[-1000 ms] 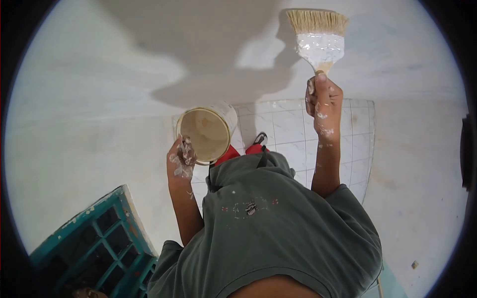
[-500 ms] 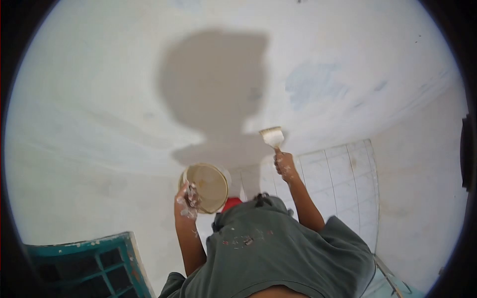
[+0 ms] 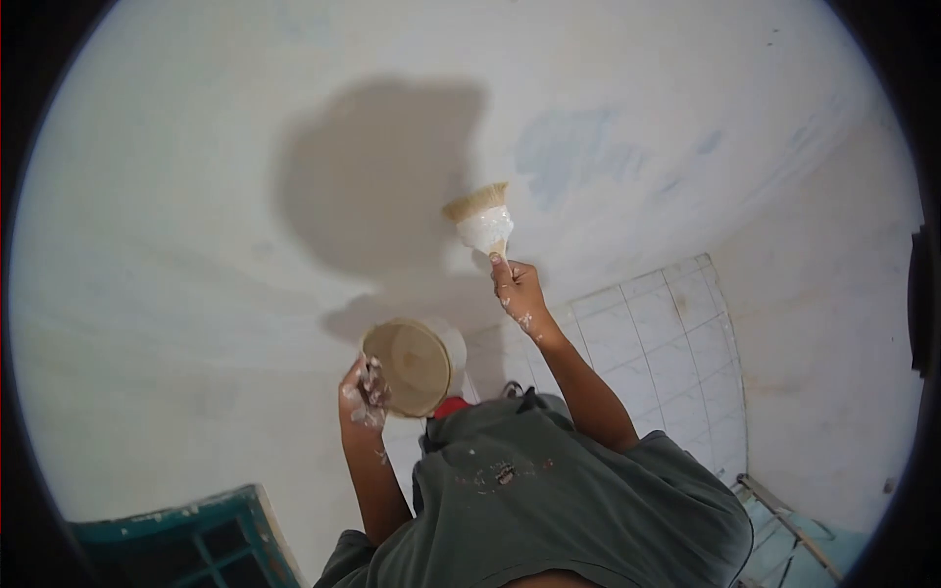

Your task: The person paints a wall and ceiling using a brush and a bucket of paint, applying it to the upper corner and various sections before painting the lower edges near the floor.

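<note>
My right hand (image 3: 520, 292), specked with white paint, is closed round the handle of a wide paintbrush (image 3: 485, 227). White paint coats the lower part of the brush, and its pale bristles point up and overlap the wall (image 3: 392, 49) in this view. At the left, my left hand (image 3: 365, 392) grips the rim of a paint bucket (image 3: 410, 367), its fingers smeared with white. The bucket is tilted so its mouth faces me, showing a beige inside. Faded bluish patches mark the whitish wall right of the brush.
White tiles (image 3: 652, 338) cover the lower wall to the right. A teal window frame (image 3: 191, 534) with a worn, chipped edge stands at lower left. Thin bars (image 3: 794, 529) show at lower right. My shadow falls on the wall ahead.
My right hand has moved up and left with the paintbrush, which now appears larger and shows more of its bristles. The left hand and bucket stay nearly in place. The view has shifted slightly.
</note>
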Available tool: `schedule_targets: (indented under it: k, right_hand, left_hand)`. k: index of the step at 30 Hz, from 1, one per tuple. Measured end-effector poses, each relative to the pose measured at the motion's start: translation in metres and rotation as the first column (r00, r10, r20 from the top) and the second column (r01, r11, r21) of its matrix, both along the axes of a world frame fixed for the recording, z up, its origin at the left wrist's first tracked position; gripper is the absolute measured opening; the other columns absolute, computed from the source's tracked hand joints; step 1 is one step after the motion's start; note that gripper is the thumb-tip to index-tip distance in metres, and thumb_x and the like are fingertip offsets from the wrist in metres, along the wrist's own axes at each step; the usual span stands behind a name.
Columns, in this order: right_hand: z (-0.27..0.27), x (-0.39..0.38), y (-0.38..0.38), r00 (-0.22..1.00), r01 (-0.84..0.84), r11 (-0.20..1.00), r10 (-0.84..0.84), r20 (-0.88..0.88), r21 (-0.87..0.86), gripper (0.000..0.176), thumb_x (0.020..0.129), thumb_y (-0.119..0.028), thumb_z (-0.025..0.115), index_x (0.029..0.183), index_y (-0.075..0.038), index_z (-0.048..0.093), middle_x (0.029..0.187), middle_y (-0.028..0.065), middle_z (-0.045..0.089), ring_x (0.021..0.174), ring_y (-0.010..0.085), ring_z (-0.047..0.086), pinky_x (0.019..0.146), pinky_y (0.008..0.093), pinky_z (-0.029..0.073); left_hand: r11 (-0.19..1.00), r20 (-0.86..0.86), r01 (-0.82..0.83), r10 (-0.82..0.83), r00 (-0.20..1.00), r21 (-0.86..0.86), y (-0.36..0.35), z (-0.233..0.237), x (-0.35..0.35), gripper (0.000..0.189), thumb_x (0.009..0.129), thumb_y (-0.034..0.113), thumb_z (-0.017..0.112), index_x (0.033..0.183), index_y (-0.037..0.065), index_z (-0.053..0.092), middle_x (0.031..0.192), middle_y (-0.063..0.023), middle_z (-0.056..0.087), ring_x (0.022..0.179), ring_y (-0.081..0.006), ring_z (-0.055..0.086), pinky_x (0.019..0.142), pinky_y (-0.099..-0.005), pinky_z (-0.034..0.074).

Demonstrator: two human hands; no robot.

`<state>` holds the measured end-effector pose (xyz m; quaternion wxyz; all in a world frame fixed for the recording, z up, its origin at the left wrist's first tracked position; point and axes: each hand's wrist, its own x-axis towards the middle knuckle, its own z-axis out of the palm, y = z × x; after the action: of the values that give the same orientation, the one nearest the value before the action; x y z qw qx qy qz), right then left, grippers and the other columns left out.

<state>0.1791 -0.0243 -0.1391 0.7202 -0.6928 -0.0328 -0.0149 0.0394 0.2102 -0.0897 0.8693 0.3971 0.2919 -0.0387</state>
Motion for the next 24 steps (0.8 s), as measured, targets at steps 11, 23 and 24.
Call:
schedule_targets:
  k: [11, 23, 24]
  right_hand:
    - [-0.008, -0.063, -0.038, 0.984, -0.174, 0.848, 0.128, -0.125, -0.500, 0.045, 0.087, -0.031, 0.042, 0.059, 0.003, 0.052, 0.047, 0.0107, 0.044, 0.046, 0.0153, 0.042, 0.046, 0.0321, 0.034]
    - [0.123, -0.084, -0.044, 0.830, -0.039, 0.608, 0.461, 0.313, -0.793, 0.014, 0.069, -0.013, 0.057, 0.079, -0.005, 0.062, 0.066, 0.0084, 0.057, 0.053, 0.0224, 0.054, 0.048, 0.0326, 0.042]
    - [0.125, -0.086, -0.043, 0.835, -0.023, 0.607, 0.449, 0.319, -0.794, 0.014, 0.069, -0.013, 0.057, 0.079, -0.005, 0.062, 0.066, 0.0084, 0.057, 0.053, 0.0224, 0.054, 0.048, 0.0326, 0.042]
  left_hand:
    - [0.986, 0.095, 0.001, -0.017, 0.995, 0.165, -0.015, 0.015, -0.019, 0.037, 0.088, 0.038, 0.042, 0.078, 0.003, 0.052, 0.048, 0.0050, 0.033, 0.036, -0.0037, 0.026, 0.035, -0.0176, 0.019]
    - [0.956, 0.096, 0.093, -0.124, 0.988, 0.279, -0.018, 0.034, -0.013, 0.035, 0.088, 0.038, 0.043, 0.078, 0.005, 0.053, 0.051, 0.0047, 0.039, 0.039, -0.0022, 0.030, 0.037, -0.0165, 0.022]
    - [0.948, 0.085, 0.125, -0.156, 0.984, 0.292, -0.017, 0.037, -0.012, 0.036, 0.087, 0.038, 0.044, 0.078, 0.005, 0.053, 0.051, 0.0049, 0.039, 0.040, -0.0021, 0.030, 0.037, -0.0163, 0.022]
